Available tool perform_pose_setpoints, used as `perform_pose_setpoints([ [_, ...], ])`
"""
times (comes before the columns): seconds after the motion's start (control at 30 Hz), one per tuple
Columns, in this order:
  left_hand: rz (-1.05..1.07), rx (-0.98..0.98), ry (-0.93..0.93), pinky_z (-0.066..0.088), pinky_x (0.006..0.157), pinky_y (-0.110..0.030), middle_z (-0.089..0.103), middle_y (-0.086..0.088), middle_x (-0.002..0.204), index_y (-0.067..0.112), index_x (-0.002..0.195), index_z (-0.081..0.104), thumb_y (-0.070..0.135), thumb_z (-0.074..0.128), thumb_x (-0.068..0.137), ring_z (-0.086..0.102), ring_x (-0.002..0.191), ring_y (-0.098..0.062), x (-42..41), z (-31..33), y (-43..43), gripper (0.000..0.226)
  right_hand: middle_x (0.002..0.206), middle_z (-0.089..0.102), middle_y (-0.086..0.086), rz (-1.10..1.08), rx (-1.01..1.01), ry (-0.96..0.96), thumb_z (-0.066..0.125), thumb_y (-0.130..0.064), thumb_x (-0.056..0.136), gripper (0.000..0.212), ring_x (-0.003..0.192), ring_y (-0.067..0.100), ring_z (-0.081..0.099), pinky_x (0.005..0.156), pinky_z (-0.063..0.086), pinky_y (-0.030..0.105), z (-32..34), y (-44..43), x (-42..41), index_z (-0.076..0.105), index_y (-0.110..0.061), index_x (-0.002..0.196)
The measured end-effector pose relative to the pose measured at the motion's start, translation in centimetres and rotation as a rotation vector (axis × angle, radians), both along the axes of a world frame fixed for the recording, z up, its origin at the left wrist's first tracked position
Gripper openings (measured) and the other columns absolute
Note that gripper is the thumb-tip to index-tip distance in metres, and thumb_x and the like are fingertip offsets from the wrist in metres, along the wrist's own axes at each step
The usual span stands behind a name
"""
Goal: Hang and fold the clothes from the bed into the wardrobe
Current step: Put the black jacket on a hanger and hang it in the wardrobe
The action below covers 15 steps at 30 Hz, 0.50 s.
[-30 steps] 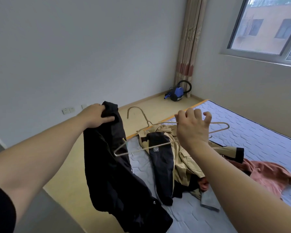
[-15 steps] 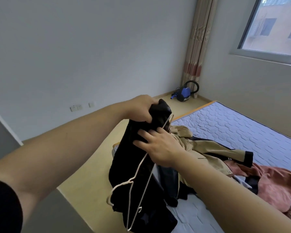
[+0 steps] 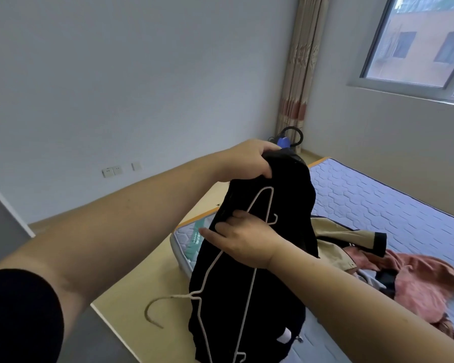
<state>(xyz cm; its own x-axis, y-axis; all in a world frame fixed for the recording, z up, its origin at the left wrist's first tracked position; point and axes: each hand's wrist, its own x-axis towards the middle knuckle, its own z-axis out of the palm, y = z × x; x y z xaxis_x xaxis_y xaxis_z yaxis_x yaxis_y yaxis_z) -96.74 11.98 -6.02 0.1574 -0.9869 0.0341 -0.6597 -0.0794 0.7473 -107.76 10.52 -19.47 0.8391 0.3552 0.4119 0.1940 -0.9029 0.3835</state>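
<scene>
Hook of thin white wire hanger [image 3: 247, 310] has swung left of black fabric garment [image 3: 286, 195] — right hand [image 3: 247, 243] fingers pinch wire to cloth, left hand [image 3: 247, 161] fingers clamp garment's top, above blue quilted bed [image 3: 378, 205]. Likely best: thread upper hanger arm into shoulder first.

Bed: blue quilted mattress [image 3: 372, 203], wooden edging.
On the mattress: crumpled tan jacket [image 3: 349, 237] with dark cuff; pink garment [image 3: 419, 279] touching it.
Floor [image 3: 131, 307]: pale wood; blue vacuum cleaner [image 3: 285, 141] in far corner.
</scene>
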Motion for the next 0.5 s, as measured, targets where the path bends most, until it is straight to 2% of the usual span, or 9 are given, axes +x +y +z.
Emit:
perform_pose_setpoints([
  [0.1, -0.045, -0.057, -0.036, 0.059, 0.070, -0.020, 0.073, -0.005, 0.100, 0.032, 0.104, 0.069, -0.009, 0.058, 0.085, 0.069, 0.085, -0.010, -1.2, 0.0, -0.5, 0.046, 0.063, 0.056, 0.002, -0.015, 0.002, 0.105, 0.067, -0.012, 0.081, 0.007, 0.053, 0.024, 0.051, 0.063, 0.045, 0.031, -0.4, 0.6, -0.2, 0.068, -0.012, 0.089],
  [0.2, -0.117, -0.044, -0.113, 0.061, 0.081, -0.028, 0.074, 0.001, 0.103, 0.033, 0.111, 0.072, -0.006, 0.061, 0.083, 0.070, 0.094, -0.011, -2.0, 0.3, -0.6, 0.048, 0.059, 0.055, 0.001, -0.102, 0.077, 0.256, 0.068, -0.017, 0.077, 0.007, 0.053, 0.025, 0.051, 0.066, 0.042, 0.031, 0.0, 0.5, -0.2, 0.062, -0.014, 0.078],
  [0.27, -0.210, 0.018, -0.205, 0.059, 0.085, -0.030, 0.074, 0.010, 0.098, 0.038, 0.106, 0.073, -0.003, 0.063, 0.081, 0.069, 0.094, -0.007, -2.5, 0.5, -0.4, 0.049, 0.064, 0.058, 0.003, -0.191, 0.098, 0.317, 0.062, -0.018, 0.080, 0.010, 0.059, 0.027, 0.055, 0.065, 0.043, 0.032, 0.6, 0.2, -0.3, 0.064, -0.012, 0.088],
  [0.33, -0.308, 0.122, -0.346, 0.057, 0.082, -0.032, 0.072, 0.016, 0.087, 0.044, 0.095, 0.071, 0.001, 0.062, 0.079, 0.067, 0.086, -0.005, -3.1, 0.6, 0.1, 0.048, 0.068, 0.060, 0.005, -0.233, 0.086, 0.274, 0.056, -0.016, 0.083, 0.029, 0.058, 0.027, 0.055, 0.054, 0.038, 0.029, 0.9, -0.2, -0.6, 0.066, -0.011, 0.110],
  [0.37, -0.338, 0.176, -0.443, 0.057, 0.079, -0.033, 0.071, 0.017, 0.084, 0.044, 0.095, 0.071, 0.003, 0.060, 0.077, 0.065, 0.084, -0.006, -3.4, 0.7, 0.3, 0.046, 0.066, 0.056, 0.005, -0.254, 0.078, 0.225, 0.055, -0.014, 0.083, 0.041, 0.052, 0.025, 0.049, 0.049, 0.029, 0.026, 1.0, -0.4, -0.8, 0.064, -0.011, 0.122],
  [0.43, -0.368, 0.237, -0.609, 0.058, 0.077, -0.036, 0.069, 0.018, 0.083, 0.046, 0.103, 0.070, 0.009, 0.054, 0.073, 0.064, 0.083, -0.008, -4.1, 0.7, 0.7, 0.050, 0.060, 0.045, 0.001, -0.361, 0.038, 0.176, 0.045, -0.014, 0.082, 0.058, 0.041, 0.018, 0.019, 0.047, 0.008, 0.024, 0.6, -0.4, -0.7, 0.057, -0.016, 0.139],
  [0.47, -0.374, 0.245, -0.652, 0.058, 0.077, -0.038, 0.069, 0.018, 0.083, 0.048, 0.104, 0.069, 0.012, 0.052, 0.071, 0.064, 0.083, -0.009, -4.4, 0.8, 1.0, 0.052, 0.060, 0.045, 0.000, -0.427, 0.021, 0.157, 0.038, -0.018, 0.084, 0.060, 0.044, 0.016, 0.008, 0.049, 0.002, 0.025, 0.5, -0.3, -0.6, 0.057, -0.019, 0.141],
  [0.5, -0.382, 0.248, -0.666, 0.058, 0.077, -0.039, 0.069, 0.018, 0.084, 0.049, 0.105, 0.068, 0.013, 0.052, 0.071, 0.064, 0.084, -0.009, -4.7, 0.9, 1.2, 0.053, 0.063, 0.049, 0.001, -0.472, 0.023, 0.129, 0.027, -0.022, 0.088, 0.061, 0.045, 0.017, 0.007, 0.049, 0.003, 0.025, 0.5, 0.0, -0.2, 0.059, -0.020, 0.140],
])
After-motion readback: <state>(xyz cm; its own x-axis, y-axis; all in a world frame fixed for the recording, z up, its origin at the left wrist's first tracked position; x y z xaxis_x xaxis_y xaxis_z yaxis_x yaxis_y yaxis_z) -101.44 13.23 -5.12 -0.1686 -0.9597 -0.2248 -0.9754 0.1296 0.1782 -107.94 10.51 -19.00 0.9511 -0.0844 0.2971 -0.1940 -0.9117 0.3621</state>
